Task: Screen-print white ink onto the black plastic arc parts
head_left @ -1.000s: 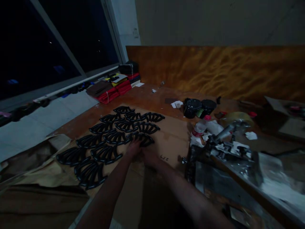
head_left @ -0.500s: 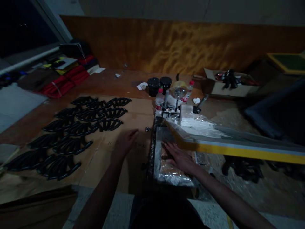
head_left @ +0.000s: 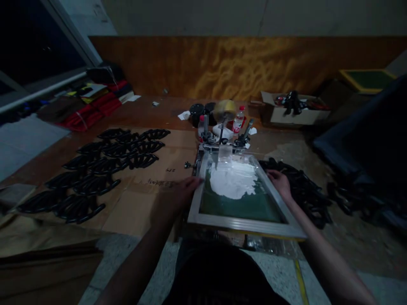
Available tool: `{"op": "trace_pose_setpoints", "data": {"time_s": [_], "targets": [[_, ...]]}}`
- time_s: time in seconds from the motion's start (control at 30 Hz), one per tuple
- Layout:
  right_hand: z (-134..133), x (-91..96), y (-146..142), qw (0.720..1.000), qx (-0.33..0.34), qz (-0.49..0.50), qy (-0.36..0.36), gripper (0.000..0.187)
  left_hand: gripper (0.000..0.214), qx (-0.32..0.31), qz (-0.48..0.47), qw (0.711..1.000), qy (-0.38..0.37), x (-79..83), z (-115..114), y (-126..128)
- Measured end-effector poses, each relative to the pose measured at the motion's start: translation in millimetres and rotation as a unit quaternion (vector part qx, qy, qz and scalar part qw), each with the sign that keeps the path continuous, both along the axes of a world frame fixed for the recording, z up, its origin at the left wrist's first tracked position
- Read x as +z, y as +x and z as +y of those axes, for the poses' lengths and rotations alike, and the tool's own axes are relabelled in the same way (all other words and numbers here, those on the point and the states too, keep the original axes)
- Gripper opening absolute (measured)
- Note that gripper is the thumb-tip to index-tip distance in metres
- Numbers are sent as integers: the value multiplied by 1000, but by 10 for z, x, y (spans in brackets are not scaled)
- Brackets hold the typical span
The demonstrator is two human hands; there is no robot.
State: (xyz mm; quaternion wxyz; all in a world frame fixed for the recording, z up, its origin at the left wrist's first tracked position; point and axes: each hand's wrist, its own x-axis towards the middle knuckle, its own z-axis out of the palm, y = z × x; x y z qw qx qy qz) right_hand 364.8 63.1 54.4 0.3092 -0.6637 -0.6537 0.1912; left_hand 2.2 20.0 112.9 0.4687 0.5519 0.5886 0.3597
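Note:
In front of me a metal-framed printing screen [head_left: 243, 224] lies at a slight tilt over the work board, attached at its far end to a clamp stand [head_left: 222, 144]. Thick white ink [head_left: 233, 182] covers the far part of its green mesh [head_left: 235, 207]. My left hand [head_left: 187, 188] has its fingers against the screen's left rail, close to the far half. On the opposite rail my right hand [head_left: 280, 183] holds the edge with bent fingers. The board beneath is mostly hidden by the screen.
Rows of black ribbed curved pieces [head_left: 95, 184] lie on cardboard [head_left: 136, 212] at the left. More black pieces [head_left: 302, 195] are heaped at the right. Bottles [head_left: 238, 120], black tubs [head_left: 197, 113] and an open carton [head_left: 295, 116] stand behind.
The screen has swung from the right to in front of me, covering the board. My right hand has left the board for the screen's right rail; my left hand has moved to its left rail.

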Motion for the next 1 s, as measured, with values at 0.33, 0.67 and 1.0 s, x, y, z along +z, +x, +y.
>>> {"op": "trace_pose_setpoints", "data": {"time_s": [0.33, 0.67, 1.0], "targets": [[406, 397, -1268, 935, 222, -275, -22, 31, 74, -5, 0, 997, -71, -1160, -205, 30], [-220, 289, -1092, 859, 439, -259, -54, 21, 64, 11, -29, 998, -62, -1308, -197, -1], [-375, 136, -1166, 899, 376, -223, -12, 26, 65, 14, -35, 996, -81, -1187, -226, 32]]}}
